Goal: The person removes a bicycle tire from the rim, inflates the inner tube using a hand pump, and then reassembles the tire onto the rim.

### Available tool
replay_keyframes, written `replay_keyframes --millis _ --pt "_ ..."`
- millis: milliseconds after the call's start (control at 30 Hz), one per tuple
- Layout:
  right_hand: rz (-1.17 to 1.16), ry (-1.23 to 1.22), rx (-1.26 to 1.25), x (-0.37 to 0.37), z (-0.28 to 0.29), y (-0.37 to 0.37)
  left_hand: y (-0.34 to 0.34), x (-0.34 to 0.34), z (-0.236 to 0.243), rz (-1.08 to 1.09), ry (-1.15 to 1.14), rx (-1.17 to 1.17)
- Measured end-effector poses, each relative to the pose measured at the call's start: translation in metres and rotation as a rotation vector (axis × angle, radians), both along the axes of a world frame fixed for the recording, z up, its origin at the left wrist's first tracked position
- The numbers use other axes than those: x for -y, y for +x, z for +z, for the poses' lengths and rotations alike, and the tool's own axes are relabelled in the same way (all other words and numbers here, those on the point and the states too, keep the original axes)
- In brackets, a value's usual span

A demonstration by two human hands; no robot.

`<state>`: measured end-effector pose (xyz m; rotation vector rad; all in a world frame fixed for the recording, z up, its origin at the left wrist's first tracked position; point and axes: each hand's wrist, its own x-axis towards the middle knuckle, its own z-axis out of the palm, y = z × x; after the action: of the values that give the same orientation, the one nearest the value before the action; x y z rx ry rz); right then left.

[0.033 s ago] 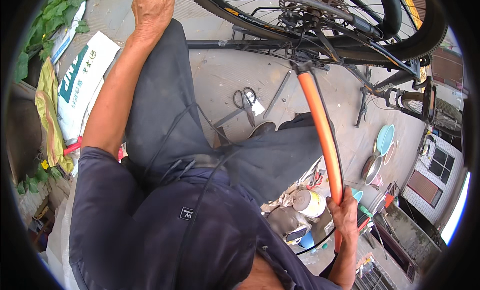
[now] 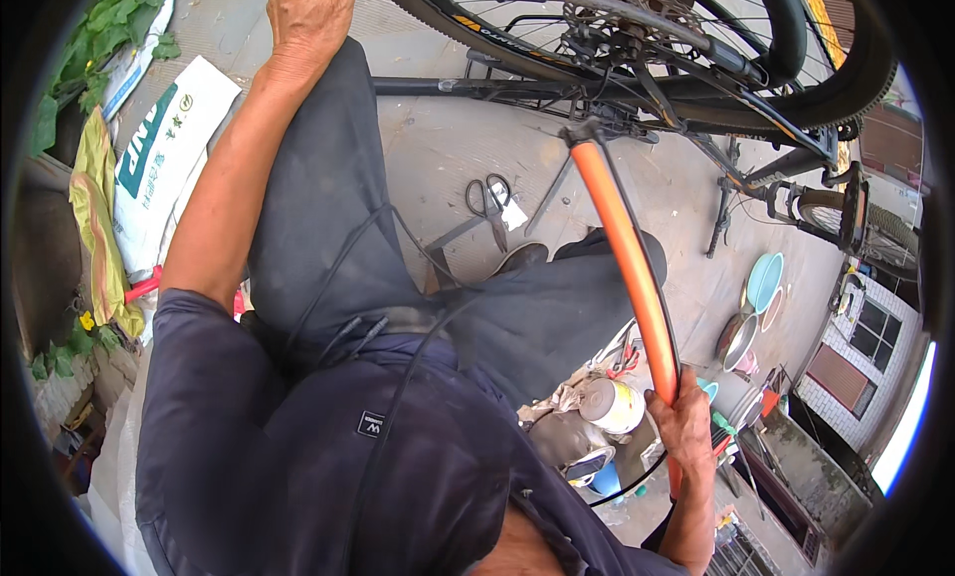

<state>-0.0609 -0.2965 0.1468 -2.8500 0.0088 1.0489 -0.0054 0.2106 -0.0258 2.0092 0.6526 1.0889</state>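
Observation:
My left hand (image 2: 308,19) is at the top edge, above my left knee, its fingers closed and cut off by the frame; what it holds is unclear. My right hand (image 2: 679,427) grips the lower part of a long orange pump (image 2: 632,263), whose black head (image 2: 582,135) points up toward the bicycle's rear wheel hub (image 2: 612,44). A dark bicycle tire (image 2: 477,39) crosses the top. A thin black hose runs beside the pump. On the ground between my legs and the bicycle lie scissors (image 2: 487,200) and a flat metal strip (image 2: 550,186).
Left are white sacks (image 2: 169,128), a yellow-green sack (image 2: 95,198) and leafy plants (image 2: 90,29). Right are stacked basins (image 2: 764,278), a white bucket (image 2: 612,402) with assorted tools around it, and the bicycle's other wheel (image 2: 826,208). Beyond stands a tiled wall with a window (image 2: 873,325).
The pump's black head has swung a little to the left, away from the hub. My left hand has shifted slightly to the right.

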Motion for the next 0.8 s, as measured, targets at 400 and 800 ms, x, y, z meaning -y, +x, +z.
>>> replay_keyframes --millis 400,800 --pt "0.121 -0.003 -0.781 -0.138 -0.123 0.118 -0.014 -0.022 0.004 0.000 0.127 -0.086" --pt "-0.119 0.062 -1.061 -0.226 -0.132 0.152 -0.054 -0.008 0.036 -0.121 0.132 -0.430"
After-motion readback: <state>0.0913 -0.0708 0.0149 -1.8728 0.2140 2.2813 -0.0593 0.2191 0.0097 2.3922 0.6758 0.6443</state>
